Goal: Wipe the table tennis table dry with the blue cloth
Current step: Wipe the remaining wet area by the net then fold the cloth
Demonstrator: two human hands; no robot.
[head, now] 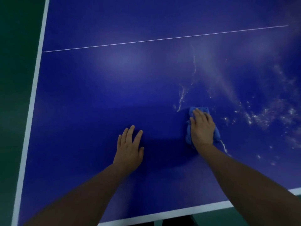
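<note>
The blue table tennis table (pixel 101 88) fills the view. A crumpled blue cloth (pixel 189 132) lies on it right of the middle, and my right hand (pixel 202 128) presses flat on top of the cloth with straight fingers. My left hand (pixel 130 147) rests flat on the bare table surface, fingers spread, to the left of the cloth. Water drops and streaks (pixel 263 116) glisten on the table to the right of and beyond the cloth.
A thin white centre line (pixel 146 40) crosses the table far from me. White edge stripes run along the left side (pixel 31 111) and the near edge (pixel 211 207). Green floor (pixel 14 62) shows past the left edge.
</note>
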